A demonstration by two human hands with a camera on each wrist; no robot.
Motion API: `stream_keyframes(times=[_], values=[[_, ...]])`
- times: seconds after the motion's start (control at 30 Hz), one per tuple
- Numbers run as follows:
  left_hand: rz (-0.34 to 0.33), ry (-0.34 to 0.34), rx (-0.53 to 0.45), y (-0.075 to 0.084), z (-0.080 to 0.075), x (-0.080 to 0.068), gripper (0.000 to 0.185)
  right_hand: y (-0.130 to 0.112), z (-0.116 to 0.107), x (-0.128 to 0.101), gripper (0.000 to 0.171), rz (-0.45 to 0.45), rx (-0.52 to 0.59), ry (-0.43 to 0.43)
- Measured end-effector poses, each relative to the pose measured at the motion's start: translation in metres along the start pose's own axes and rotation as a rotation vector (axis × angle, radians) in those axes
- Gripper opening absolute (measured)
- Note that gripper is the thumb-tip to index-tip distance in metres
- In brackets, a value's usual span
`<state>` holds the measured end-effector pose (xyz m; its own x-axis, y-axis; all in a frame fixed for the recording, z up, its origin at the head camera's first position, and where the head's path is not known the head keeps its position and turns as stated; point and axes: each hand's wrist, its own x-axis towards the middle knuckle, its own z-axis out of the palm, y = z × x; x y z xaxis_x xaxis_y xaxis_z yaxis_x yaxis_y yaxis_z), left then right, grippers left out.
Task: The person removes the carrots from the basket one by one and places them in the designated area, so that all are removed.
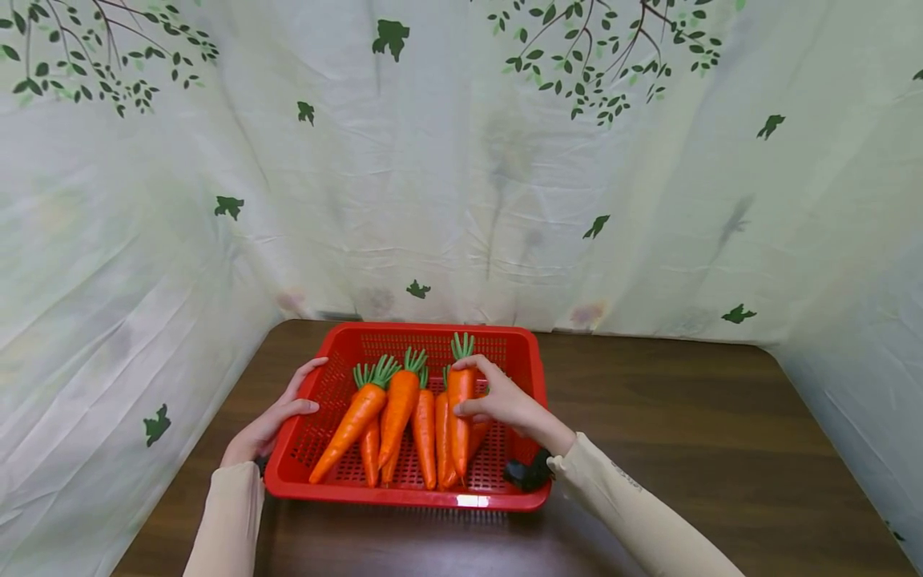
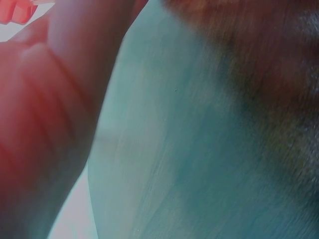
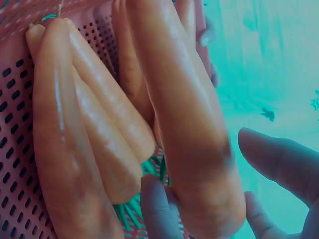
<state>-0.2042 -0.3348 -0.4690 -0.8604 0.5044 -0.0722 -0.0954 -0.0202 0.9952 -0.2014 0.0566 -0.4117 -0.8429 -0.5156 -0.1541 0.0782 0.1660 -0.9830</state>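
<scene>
A red perforated plastic basket point(image 1: 404, 497) holds several orange carrots with green tops, among them a carrot point(image 1: 360, 425) lying aslant on the left side. My left hand point(image 1: 270, 421) grips the basket's left side, the thumb over its rim. In the left wrist view, only part of the palm and wrist point(image 2: 50, 99) shows, large and blurred. My right hand point(image 1: 497, 397) reaches over the right side and holds an orange carrot point(image 1: 460, 437) near its leafy end. That carrot point(image 3: 184, 109) runs between the fingers in the right wrist view, above the other carrots point(image 3: 75, 149).
The basket rests on a dark brown wooden table point(image 1: 663, 449), toward its left half. White cloth point(image 1: 447, 160) printed with leaves and branches hangs behind and along both sides. A black wrist device point(image 1: 530, 471) overlaps the basket's right front corner.
</scene>
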Motion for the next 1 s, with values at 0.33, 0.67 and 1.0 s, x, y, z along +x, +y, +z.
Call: stream_keyframes(times=[0.33, 0.67, 1.0], values=[[-0.015, 0.021, 0.006, 0.002, 0.002, 0.000, 0.069, -0.007, -0.012, -0.012, 0.051, -0.045, 0.079, 0.041], [-0.039, 0.053, 0.007, 0.002, 0.006, -0.001, 0.070, -0.014, -0.029, -0.031, 0.055, -0.060, 0.097, 0.056], [-0.025, 0.063, 0.032, 0.002, 0.005, -0.003, 0.069, -0.012, -0.049, -0.053, 0.062, -0.098, 0.177, 0.059]])
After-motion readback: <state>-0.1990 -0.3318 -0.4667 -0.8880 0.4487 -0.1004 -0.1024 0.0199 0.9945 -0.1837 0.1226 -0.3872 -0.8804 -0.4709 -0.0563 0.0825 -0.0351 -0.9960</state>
